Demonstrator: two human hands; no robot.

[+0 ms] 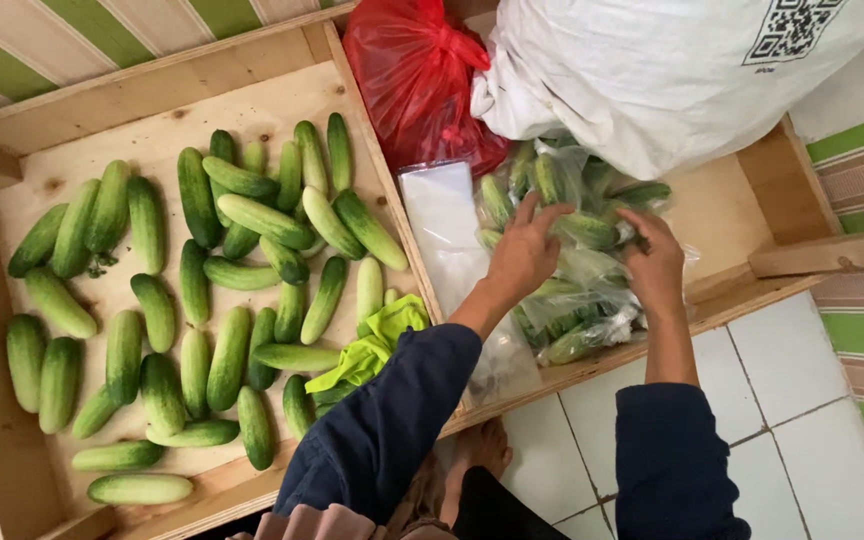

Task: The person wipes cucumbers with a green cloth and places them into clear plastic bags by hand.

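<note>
My left hand [524, 252] rests with fingers spread on a pile of clear plastic bags packed with cucumbers [577, 290] in the right compartment of a wooden crate. My right hand [655, 265] grips the top bag at its right end, fingers pinching the plastic. A bagged cucumber [584, 230] lies between the two hands. Both arms wear dark blue sleeves. A stack of flat, empty clear bags [444, 215] lies just left of my left hand, against the divider.
The left compartment [12, 460] holds several loose green cucumbers [222, 290] and a lime-green cloth [377, 340]. A red plastic bag [417, 75] and a large white sack [652, 70] sit at the back. White floor tiles [782, 400] and my bare foot [482, 450] lie below.
</note>
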